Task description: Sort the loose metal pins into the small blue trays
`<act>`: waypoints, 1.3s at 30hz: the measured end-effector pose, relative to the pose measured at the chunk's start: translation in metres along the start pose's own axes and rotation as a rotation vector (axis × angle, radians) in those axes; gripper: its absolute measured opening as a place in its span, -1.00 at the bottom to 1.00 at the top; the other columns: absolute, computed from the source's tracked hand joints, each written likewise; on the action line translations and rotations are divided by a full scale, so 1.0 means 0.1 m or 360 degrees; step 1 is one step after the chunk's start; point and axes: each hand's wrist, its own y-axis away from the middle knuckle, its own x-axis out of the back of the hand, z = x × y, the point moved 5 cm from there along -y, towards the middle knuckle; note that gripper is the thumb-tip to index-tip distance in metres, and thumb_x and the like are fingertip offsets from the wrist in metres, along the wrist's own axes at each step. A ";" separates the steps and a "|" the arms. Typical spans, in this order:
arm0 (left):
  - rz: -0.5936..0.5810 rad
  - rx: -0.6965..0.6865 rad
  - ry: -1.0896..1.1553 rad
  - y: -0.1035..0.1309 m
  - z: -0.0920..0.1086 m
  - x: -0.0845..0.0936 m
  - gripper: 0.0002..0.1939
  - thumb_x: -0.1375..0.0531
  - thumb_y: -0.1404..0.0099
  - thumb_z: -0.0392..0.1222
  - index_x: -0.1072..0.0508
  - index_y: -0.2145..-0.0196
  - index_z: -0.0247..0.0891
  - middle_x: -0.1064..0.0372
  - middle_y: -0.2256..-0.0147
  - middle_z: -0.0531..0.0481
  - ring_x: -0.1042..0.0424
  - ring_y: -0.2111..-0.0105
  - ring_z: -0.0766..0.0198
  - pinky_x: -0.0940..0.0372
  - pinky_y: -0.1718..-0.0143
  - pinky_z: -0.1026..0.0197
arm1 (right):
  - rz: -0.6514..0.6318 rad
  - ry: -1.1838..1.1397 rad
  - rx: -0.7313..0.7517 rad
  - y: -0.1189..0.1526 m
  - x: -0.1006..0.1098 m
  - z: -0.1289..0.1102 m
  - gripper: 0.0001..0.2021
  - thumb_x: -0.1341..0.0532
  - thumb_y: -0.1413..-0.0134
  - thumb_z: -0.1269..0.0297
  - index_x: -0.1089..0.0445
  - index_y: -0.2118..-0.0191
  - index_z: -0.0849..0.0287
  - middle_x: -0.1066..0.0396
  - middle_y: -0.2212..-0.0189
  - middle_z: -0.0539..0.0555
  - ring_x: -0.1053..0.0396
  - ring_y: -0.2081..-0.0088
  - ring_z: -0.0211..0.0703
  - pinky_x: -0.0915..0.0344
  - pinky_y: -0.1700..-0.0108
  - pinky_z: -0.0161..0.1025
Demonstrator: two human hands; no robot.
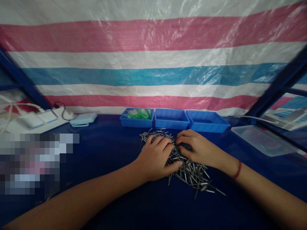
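Well, my left grip (157, 159) lies over the pile of pins (192, 174) on the bench (115, 201), fingers loose and thumb held apart. My right grip (199, 147) curls over the pile's right side (something dark (185, 146) shows beneath its fingers; I cannot tell whether I'm grasping it). Behind the pile stand three bins (171, 124) in a row, the leftmost holding green packets (139, 113).

From here I see the rods (192, 174) gleaming like bare metal. I read smooth plastic on the bins (171, 124), cloudy translucent plastic on the tray (263, 140), and glossy, wrinkled woven plastic on the backdrop sheet (153, 59).
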 end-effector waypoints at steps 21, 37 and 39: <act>0.0329 0.0203 0.0547 -0.07 -0.17 0.06 -0.62 -0.16 -0.25 -0.05 -0.33 0.03 -0.26 -0.45 0.13 -0.10 -0.40 0.12 0.13 -0.15 -0.02 -0.05 | 0.0766 -0.0547 -0.0147 0.05 0.30 -0.17 -0.90 -0.08 -0.19 0.31 -0.31 0.30 0.16 -0.34 0.38 0.05 -0.31 0.32 -0.20 -0.25 0.26 -0.20; 0.0514 0.0462 0.1740 -0.10 -0.35 0.10 -0.48 0.03 -0.30 0.17 -0.38 0.04 -0.30 -0.45 0.30 -0.10 -0.39 0.41 0.28 -0.26 0.39 0.23 | 0.0910 -0.0463 -0.0011 0.14 0.40 -0.39 -0.93 -0.15 -0.11 0.43 -0.36 0.33 0.15 -0.40 0.42 0.05 -0.36 0.35 -0.20 -0.30 0.30 -0.21; 0.0417 0.0603 0.2033 -0.12 -0.35 0.05 -0.32 0.17 -0.27 0.30 -0.38 0.06 -0.33 -0.43 0.34 -0.13 -0.35 0.51 0.32 -0.21 0.53 0.26 | 0.0962 -0.0125 0.0221 0.20 0.46 -0.48 -0.82 -0.13 -0.09 0.51 -0.38 0.23 0.13 -0.42 0.36 0.08 -0.37 0.29 -0.16 -0.29 0.26 -0.17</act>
